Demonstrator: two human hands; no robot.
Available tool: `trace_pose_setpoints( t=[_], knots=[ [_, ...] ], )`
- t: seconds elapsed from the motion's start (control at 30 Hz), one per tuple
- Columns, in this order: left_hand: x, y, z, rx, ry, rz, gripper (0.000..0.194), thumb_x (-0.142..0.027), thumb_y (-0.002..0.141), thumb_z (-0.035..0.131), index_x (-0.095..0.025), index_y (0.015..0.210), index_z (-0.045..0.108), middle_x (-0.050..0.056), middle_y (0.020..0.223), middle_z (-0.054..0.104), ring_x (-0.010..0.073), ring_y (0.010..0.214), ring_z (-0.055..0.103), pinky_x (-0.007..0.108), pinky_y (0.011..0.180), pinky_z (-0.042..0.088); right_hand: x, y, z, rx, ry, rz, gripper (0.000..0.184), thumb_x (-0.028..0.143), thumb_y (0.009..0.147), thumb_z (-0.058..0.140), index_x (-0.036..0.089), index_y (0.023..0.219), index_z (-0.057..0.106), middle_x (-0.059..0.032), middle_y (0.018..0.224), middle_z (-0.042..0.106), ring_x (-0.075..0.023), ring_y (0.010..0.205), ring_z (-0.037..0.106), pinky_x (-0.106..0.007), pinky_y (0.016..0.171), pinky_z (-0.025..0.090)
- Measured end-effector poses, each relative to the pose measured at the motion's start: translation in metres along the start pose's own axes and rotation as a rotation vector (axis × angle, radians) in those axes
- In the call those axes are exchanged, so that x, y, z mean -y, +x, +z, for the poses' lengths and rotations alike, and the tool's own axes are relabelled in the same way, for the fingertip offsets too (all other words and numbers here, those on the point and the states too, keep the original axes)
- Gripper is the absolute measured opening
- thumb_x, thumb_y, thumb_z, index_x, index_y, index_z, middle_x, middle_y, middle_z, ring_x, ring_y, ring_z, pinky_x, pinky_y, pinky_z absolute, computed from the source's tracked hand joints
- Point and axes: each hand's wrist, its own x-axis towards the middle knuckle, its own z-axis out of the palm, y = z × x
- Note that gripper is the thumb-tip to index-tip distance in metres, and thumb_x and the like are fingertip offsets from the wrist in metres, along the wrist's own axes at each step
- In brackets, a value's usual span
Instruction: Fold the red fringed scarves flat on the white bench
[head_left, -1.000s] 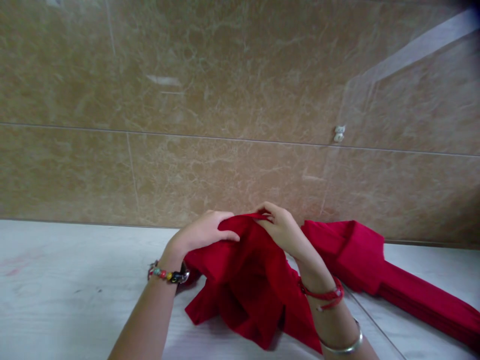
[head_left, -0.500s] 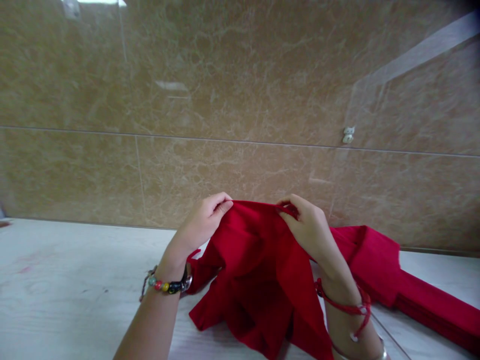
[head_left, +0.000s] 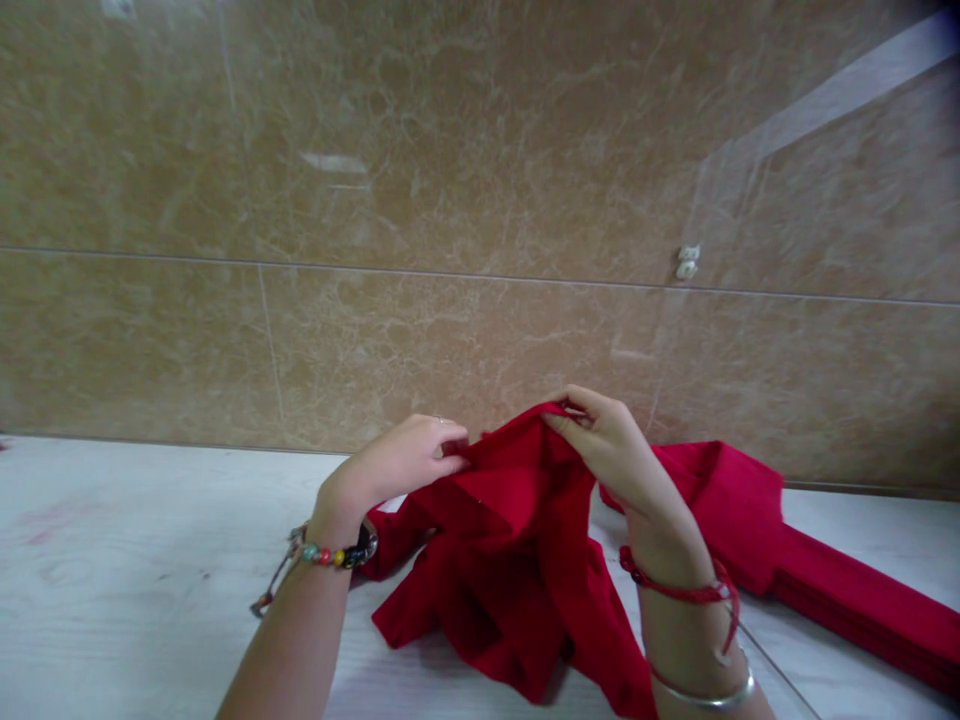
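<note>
A crumpled piece of red cloth (head_left: pixel 517 560) hangs from my hands and spreads in loose folds over the white tabletop. My right hand (head_left: pixel 600 430) is closed, pinching the cloth's top edge between thumb and fingers. At the upper left of the same cloth is my left hand (head_left: pixel 409 455), its thumb and fingers curled round the fabric a little lower than the right. The edge slopes down between the two hands. Some fingertips are hidden by the folds. What kind of item the cloth is, I cannot tell.
More red fabric (head_left: pixel 720 510) lies to the right, with a long folded red stack (head_left: pixel 870 600) reaching the frame's edge. Behind the white table (head_left: pixel 150 560) rises a tan marbled tile wall (head_left: pixel 450 200) bearing a small white figure (head_left: pixel 688 262).
My left hand has moved lower and its grip on the cloth's edge has shifted. The edge, stretched level before, now slants and sags leftward. The right hand still pinches the cloth.
</note>
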Motion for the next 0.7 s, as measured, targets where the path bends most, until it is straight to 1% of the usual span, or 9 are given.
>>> trace_pose_setpoints(
  t=[0.07,0.1,0.2,0.27,0.3,0.4,0.5,0.6,0.7],
  knots=[
    [0.001,0.0,-0.001,-0.024,0.014,-0.016,0.017,-0.026,0.082,0.048,-0.017,0.072,0.059,0.002,0.075,0.062,0.0145,0.071,0.055,0.024,0.066,0.038,-0.001,0.002,-0.003,-0.09,0.016,-0.007,0.012,0.03,0.074,0.052,0.02,0.07,0.056,-0.0003,0.064,0.061,-0.014,0.06,0.057,-0.023,0.052,0.043],
    [0.001,0.0,-0.001,-0.077,0.003,-0.019,0.018,-0.026,0.083,0.046,-0.017,0.073,0.059,0.002,0.076,0.062,0.0143,0.071,0.055,0.024,0.066,0.039,-0.001,0.002,-0.004,-0.136,0.006,-0.012,0.013,0.031,0.075,0.051,0.02,0.07,0.055,-0.0003,0.064,0.061,-0.0137,0.06,0.057,-0.022,0.052,0.043],
    [-0.002,-0.003,-0.005,-0.316,-0.114,-0.039,0.022,-0.032,0.086,0.04,-0.018,0.081,0.056,0.0,0.077,0.061,0.0129,0.07,0.054,0.023,0.065,0.04,-0.003,0.002,-0.009,-0.233,-0.08,-0.016,0.013,0.03,0.076,0.049,0.02,0.073,0.056,-0.0007,0.065,0.062,-0.014,0.061,0.057,-0.023,0.053,0.043],
    [-0.003,-0.005,-0.007,-0.421,-0.179,-0.076,0.023,-0.034,0.086,0.039,-0.018,0.084,0.056,-0.001,0.075,0.061,0.0124,0.068,0.054,0.023,0.064,0.04,-0.004,0.0,-0.013,-0.177,-0.196,-0.011,0.009,0.026,0.074,0.051,0.02,0.073,0.058,-0.0009,0.067,0.063,-0.015,0.063,0.058,-0.025,0.058,0.045],
    [-0.003,-0.006,-0.008,-0.429,-0.186,-0.088,0.022,-0.034,0.085,0.041,-0.018,0.084,0.056,-0.001,0.074,0.061,0.0124,0.068,0.054,0.022,0.064,0.04,-0.004,-0.001,-0.013,-0.105,-0.247,-0.01,0.008,0.025,0.074,0.053,0.02,0.074,0.06,-0.0011,0.069,0.064,-0.0155,0.065,0.059,-0.026,0.061,0.046],
    [-0.006,-0.005,-0.006,-0.315,-0.167,-0.093,0.016,-0.028,0.081,0.047,-0.019,0.079,0.059,-0.002,0.074,0.063,0.0124,0.067,0.055,0.022,0.063,0.04,-0.002,-0.005,-0.009,0.155,-0.248,0.003,0.015,0.024,0.074,0.055,0.021,0.087,0.063,-0.002,0.079,0.067,-0.0153,0.071,0.061,-0.027,0.066,0.047],
    [-0.012,0.0,-0.001,-0.231,-0.153,-0.07,0.013,-0.021,0.078,0.049,-0.019,0.076,0.061,-0.002,0.074,0.064,0.0122,0.067,0.055,0.022,0.063,0.04,0.001,-0.006,0.005,0.281,-0.155,0.016,0.03,0.025,0.073,0.059,0.021,0.102,0.06,-0.0025,0.085,0.068,-0.014,0.071,0.062,-0.025,0.065,0.048],
    [-0.018,0.004,0.004,-0.212,-0.128,-0.066,0.011,-0.019,0.075,0.051,-0.019,0.074,0.062,-0.001,0.073,0.063,0.0124,0.067,0.055,0.022,0.064,0.04,0.003,-0.005,0.015,0.295,-0.201,-0.015,0.018,0.02,0.074,0.056,0.022,0.089,0.065,-0.0006,0.078,0.068,-0.0135,0.069,0.062,-0.025,0.065,0.047],
    [-0.016,0.004,0.006,-0.102,-0.12,-0.072,0.009,-0.019,0.073,0.052,-0.018,0.072,0.061,0.0,0.071,0.063,0.0124,0.065,0.055,0.022,0.061,0.04,0.004,-0.003,0.016,0.198,-0.24,-0.028,0.013,0.021,0.077,0.051,0.02,0.073,0.064,-0.0006,0.07,0.067,-0.014,0.065,0.06,-0.024,0.062,0.044]
  ],
)
